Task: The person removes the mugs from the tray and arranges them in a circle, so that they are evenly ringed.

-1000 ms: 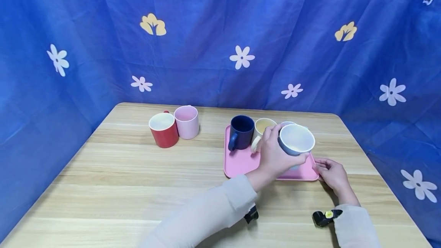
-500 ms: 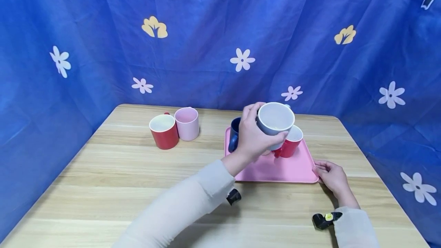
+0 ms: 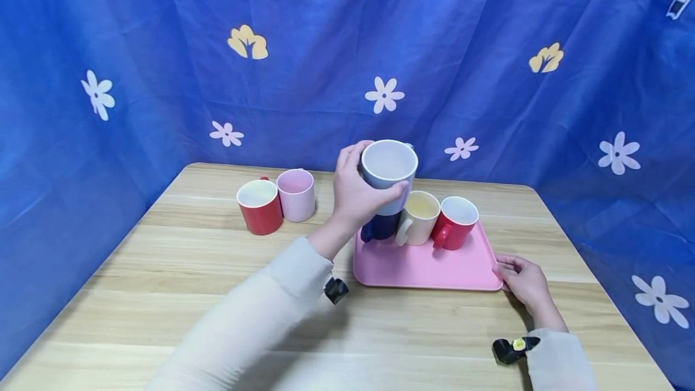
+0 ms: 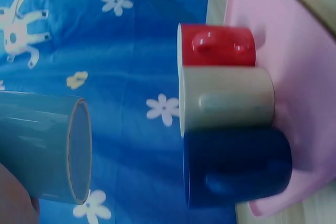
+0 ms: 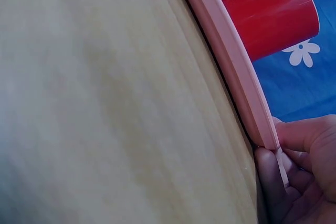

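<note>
My left hand (image 3: pixel 355 192) grips a light blue mug (image 3: pixel 388 165) with a white inside, thumb and fingers round its side. It is held up in the air above the tray's back left, overlapping a dark blue mug (image 4: pixel 239 169) in the head view. On the pink tray (image 3: pixel 423 270) that mug stands in a row with a cream mug (image 3: pixel 420 219) and a red mug (image 3: pixel 455 225). My right hand (image 3: pixel 525 282) pinches the tray's front right corner, thumb above the rim and a finger beneath, as the right wrist view shows.
Off the tray, a larger red mug (image 3: pixel 260 209) with a white inside and a light pink mug (image 3: pixel 295 195) stand side by side at the back left of the wooden table (image 3: pixel 179 270). A blue curtain (image 3: pixel 304 65) with flowers hangs behind the table and along its sides.
My left hand has carried the light blue mug leftward and up, from over the tray's right part to above the dark blue mug. The right hand stays at the tray's corner.
</note>
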A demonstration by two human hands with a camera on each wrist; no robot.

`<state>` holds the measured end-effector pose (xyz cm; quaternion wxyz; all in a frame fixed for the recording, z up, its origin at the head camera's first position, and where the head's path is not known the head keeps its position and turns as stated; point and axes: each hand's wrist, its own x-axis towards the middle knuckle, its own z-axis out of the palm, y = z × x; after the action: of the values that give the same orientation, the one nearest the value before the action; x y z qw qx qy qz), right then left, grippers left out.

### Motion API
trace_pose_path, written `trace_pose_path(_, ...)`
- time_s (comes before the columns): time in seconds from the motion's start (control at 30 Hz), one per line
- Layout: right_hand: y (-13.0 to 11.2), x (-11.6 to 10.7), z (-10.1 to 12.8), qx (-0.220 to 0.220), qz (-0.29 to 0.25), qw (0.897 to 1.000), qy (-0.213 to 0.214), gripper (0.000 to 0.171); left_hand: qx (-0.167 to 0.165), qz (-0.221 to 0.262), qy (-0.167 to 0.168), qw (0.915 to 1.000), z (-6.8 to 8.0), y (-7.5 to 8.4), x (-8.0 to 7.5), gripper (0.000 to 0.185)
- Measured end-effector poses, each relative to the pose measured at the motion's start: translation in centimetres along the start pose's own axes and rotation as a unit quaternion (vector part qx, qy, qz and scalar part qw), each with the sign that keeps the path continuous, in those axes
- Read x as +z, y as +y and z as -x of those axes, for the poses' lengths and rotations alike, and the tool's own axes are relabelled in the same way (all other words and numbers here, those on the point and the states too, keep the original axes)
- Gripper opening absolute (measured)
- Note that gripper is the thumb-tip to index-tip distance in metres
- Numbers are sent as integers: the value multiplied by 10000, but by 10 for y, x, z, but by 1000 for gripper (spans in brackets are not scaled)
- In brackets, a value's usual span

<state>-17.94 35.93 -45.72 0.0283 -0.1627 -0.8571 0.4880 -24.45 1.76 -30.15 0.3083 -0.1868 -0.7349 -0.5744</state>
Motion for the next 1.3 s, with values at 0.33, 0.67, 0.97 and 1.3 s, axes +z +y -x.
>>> trace_pose_path(0.33,1,0,-1,16,-27,10000,3,39,-264,-309,63,9992,-9,-29,-30,73)
trace_pose_path(0.67,0,0,-1,-8,20,10000,7,40,-680,-568,107,9960,1,-58,-50,71)
trace_pose_path(0.97,-1,0,1,-53,8,10000,4,39,-791,-863,112,9931,20,-90,-57,69)
trace_pose_path(1.3,-2,1,2,9,76,10000,62,38,-1279,-1278,340,9829,40,-109,-53,74)
